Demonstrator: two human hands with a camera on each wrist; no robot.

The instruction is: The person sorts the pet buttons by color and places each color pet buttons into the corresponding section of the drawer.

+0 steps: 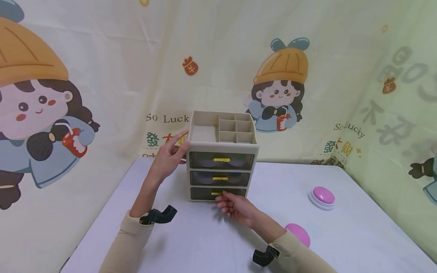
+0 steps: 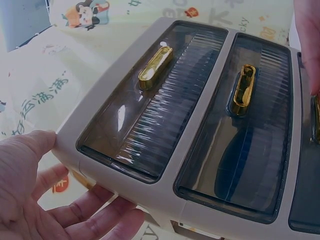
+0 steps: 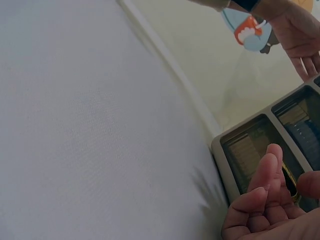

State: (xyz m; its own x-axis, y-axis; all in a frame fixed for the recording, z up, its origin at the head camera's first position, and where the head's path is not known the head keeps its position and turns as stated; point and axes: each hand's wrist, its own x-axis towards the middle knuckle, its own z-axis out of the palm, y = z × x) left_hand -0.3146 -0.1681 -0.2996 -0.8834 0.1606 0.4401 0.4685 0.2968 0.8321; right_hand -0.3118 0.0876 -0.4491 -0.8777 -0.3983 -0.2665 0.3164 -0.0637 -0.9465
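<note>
A beige desktop drawer organizer (image 1: 222,145) stands on the table, its three dark see-through drawers closed and each fitted with a gold handle. My left hand (image 1: 168,156) rests against its left side; in the left wrist view the thumb (image 2: 37,142) touches the front corner while the loosely spread fingers (image 2: 85,207) lie along the side wall. Low at the front, my right hand (image 1: 239,207) pinches the bottom drawer's handle (image 1: 217,193) between thumb and fingers. In the right wrist view that gold handle (image 3: 290,182) shows between them, partly hidden.
The organizer's top has one large and several small compartments (image 1: 227,126). Right of it on the white table (image 1: 269,178) stands a pink push button (image 1: 323,195) on a white base. Another pink round thing (image 1: 299,234) is partly covered by the right forearm. A printed cloth backdrop (image 1: 211,87) hangs behind.
</note>
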